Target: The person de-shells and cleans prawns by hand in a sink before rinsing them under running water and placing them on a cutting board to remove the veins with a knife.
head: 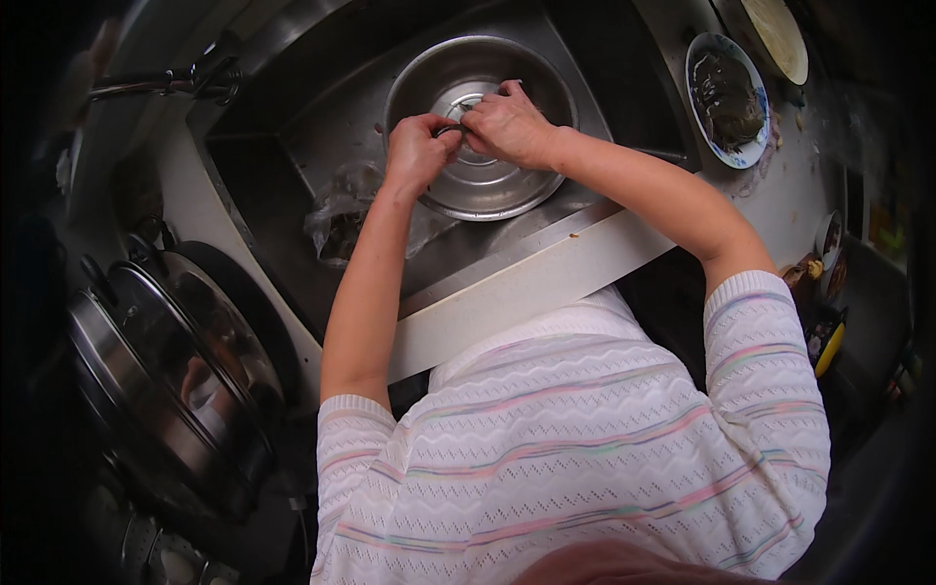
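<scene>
A round stainless steel basin (493, 197) stands in the metal sink, and both hands are over it. Between the fingertips of my left hand (423, 150) is a small dark item, too small to name. My right hand (512, 128) is close beside it, with its fingers bent around something small that is mostly hidden. A crumpled clear plastic bag (340, 219) with dark contents lies in the sink, left of the basin. To the right, on the counter, an oval plate with a blue pattern (757, 150) bears dark, wet, shrimp-like pieces.
A chrome faucet (164, 82) reaches in at the upper left. Lidded metal pans (175, 351) stand left of the sink. The sink's front ledge (512, 281) runs between my body and the basin. Another pale dish (779, 36) sits at the upper right, beyond the plate.
</scene>
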Demonstrator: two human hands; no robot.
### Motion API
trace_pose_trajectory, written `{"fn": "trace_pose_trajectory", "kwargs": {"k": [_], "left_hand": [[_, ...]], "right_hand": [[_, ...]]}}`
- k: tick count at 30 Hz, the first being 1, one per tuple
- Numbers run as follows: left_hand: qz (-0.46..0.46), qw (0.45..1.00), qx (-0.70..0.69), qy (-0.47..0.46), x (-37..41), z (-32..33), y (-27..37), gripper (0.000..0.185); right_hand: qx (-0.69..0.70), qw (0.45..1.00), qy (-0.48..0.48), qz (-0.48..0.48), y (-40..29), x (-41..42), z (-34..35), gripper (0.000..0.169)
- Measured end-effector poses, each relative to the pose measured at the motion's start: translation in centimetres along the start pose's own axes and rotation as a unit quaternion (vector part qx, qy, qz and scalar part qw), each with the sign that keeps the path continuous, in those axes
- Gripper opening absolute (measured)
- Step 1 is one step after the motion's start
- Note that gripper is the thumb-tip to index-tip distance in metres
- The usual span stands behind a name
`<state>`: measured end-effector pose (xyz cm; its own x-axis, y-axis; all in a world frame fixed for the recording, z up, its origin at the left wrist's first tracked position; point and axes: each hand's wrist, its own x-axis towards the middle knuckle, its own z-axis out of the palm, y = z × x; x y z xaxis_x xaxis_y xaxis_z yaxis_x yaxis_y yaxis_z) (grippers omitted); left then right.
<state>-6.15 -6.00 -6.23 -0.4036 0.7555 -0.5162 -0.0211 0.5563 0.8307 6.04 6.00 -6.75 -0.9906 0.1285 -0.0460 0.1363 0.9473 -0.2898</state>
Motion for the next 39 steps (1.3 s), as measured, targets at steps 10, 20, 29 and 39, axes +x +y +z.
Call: {"fn": "trace_pose_trajectory", "kwargs": {"k": [10, 20, 29, 39], "left_hand": [[0.054, 0.968, 0.227, -0.094, 0.2, 1.4, -0.3, 0.019], [0.246, 0.921, 0.300, 0.029, -0.4, 1.7, -1.0, 0.019], [0.365, 0.890, 0.217, 0.168, -3.5, 1.8, 0.2, 0.019], [0.394, 0.881, 0.242, 0.100, -4.2, 0.9, 1.2, 0.022]], "right_hand": [[0.088, 0.983, -0.150, 0.059, -0.1, -1.5, -0.5, 0.018], [0.181, 0.970, -0.120, 0.111, 1.1, -1.1, 0.1, 0.026], [0.756, 0.572, -0.042, 0.316, 1.5, -2.5, -0.5, 0.020], [0.307, 0.948, -0.073, 0.047, 0.2, -1.9, -6.0, 0.028]]}}
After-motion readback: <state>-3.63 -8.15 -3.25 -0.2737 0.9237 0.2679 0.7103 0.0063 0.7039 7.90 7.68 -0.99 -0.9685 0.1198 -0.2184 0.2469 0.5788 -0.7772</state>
